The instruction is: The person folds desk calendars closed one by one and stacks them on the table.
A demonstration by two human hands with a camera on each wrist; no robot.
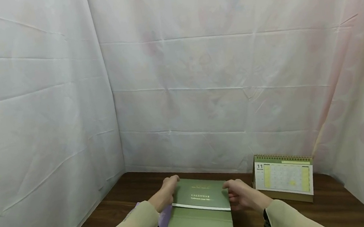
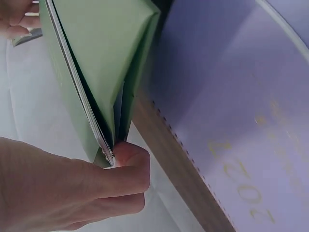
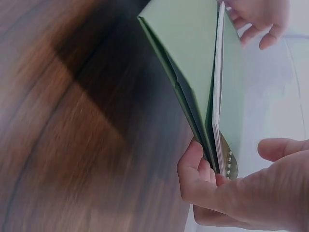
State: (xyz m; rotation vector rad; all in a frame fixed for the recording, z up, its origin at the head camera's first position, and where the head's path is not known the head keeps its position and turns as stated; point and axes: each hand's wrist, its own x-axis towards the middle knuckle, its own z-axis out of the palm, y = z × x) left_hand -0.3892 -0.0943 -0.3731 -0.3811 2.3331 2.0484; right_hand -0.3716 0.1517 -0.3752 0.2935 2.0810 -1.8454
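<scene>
Both hands hold a green desk calendar (image 1: 202, 190) above the table, its cover lettered "CALENDAR" in gold and its lower stand panel (image 1: 202, 221) angled toward me. At its far left corner the left hand (image 1: 165, 194) pinches the edge near the binding. In the left wrist view, those curled fingers (image 2: 137, 162) wrap the folded stand and pages. The right hand (image 1: 242, 195) grips the opposite side; the right wrist view shows its fingers (image 3: 190, 169) curled round the stand's edge. Below and left lies a purple calendar (image 2: 207, 87) marked 2027, partly hidden by the left arm.
Another green-topped desk calendar (image 1: 283, 178) stands upright at the right, showing page 11 with yellow columns. The dark wooden table (image 1: 136, 183) meets pale fabric curtains (image 1: 181, 110) at the back and sides.
</scene>
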